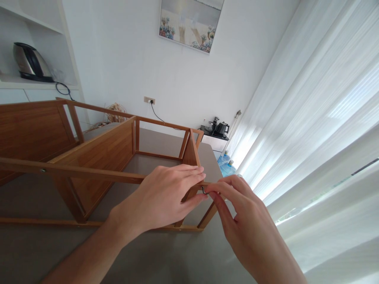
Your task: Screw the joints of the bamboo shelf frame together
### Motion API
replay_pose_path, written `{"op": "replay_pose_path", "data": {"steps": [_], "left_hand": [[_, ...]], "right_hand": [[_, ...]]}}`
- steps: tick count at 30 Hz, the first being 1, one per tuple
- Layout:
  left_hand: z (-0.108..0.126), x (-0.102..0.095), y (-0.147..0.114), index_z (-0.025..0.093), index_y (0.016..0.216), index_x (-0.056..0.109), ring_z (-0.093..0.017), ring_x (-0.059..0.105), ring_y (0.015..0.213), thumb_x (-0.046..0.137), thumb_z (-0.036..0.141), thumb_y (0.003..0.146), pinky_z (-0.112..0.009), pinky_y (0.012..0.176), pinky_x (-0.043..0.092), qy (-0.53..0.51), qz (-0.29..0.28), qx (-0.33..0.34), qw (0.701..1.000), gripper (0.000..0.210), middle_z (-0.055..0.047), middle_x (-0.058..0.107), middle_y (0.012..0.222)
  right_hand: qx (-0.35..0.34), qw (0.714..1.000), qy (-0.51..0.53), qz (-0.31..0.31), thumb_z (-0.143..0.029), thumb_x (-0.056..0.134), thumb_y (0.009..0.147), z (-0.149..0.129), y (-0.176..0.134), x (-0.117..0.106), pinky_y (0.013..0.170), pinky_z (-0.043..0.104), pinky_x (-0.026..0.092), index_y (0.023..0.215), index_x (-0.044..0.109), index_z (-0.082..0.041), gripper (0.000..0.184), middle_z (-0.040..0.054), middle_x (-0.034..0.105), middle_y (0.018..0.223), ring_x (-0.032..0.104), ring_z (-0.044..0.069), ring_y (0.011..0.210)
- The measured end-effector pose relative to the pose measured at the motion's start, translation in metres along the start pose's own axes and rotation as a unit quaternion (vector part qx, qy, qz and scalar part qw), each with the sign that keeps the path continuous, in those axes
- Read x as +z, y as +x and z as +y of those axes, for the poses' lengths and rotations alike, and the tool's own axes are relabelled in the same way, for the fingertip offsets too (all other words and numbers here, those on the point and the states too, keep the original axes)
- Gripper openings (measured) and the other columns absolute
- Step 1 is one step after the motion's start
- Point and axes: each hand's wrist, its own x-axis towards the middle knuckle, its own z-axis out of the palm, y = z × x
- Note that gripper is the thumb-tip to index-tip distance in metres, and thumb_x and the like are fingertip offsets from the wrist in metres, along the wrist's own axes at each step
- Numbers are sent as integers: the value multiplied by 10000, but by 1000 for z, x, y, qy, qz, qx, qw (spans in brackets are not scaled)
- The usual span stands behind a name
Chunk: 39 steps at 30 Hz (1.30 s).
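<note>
A brown wooden shelf frame (pixel 97 171) lies on its side across a grey table, with its slatless panels set between long rails. My left hand (pixel 160 197) wraps over the near rail close to the right end, fingers on top and thumb below. Just right of it, my right hand (pixel 237 209) pinches a small bent metal hex key (pixel 203 191) between thumb and forefinger. The key's short end meets the rail at the end panel (pixel 192 152); most of its long arm is hidden by the fingers. A bolt head (pixel 43 170) shows farther left on the same rail.
The grey table (pixel 142 252) lies under the frame. White curtains (pixel 310 98) hang at the right. Blue water bottles (pixel 227 169) and a small stand with a black kettle (pixel 221 128) are behind. A steel kettle (pixel 32 61) stands on a left shelf; a socket (pixel 149 99) is on the wall.
</note>
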Motion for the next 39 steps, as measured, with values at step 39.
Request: {"op": "replay_pose_path", "data": {"steps": [39], "left_hand": [[-4,5,-1,253,1286,658,-143,598,1294,464,293,1008,-288,953,567,1,34,16,999,341,62,624,1407]], "right_hand": [[-16,999,-3,49,-142,564,919,-9,5,3,513,171,473,971,696,-280,198,-14,686,934,642,117,795]]}}
